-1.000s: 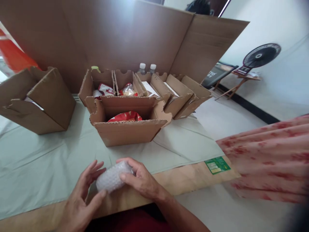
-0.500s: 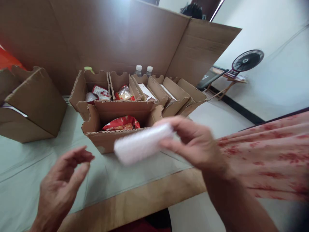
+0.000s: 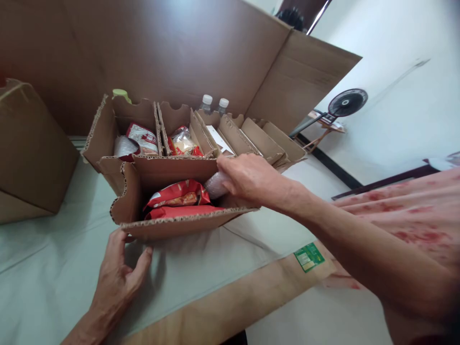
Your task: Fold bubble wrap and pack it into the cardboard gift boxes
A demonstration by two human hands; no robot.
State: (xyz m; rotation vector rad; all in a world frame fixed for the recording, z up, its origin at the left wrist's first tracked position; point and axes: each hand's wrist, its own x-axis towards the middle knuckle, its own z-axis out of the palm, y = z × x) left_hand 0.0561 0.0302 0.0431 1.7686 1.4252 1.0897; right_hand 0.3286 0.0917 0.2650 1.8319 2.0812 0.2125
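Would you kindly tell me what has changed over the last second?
The right hand carried the bubble-wrapped bundle from the table edge forward into the front cardboard box, beside the red packets. The left hand let go and moved to the box's near wall. The rear boxes stayed put.

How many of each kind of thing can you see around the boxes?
Bubble-wrapped roll, held by the right hand: 1
Red snack packets in the front box, which the left hand touches: 2
Water bottles: 2
Fan: 1
Green label: 1
Total: 7
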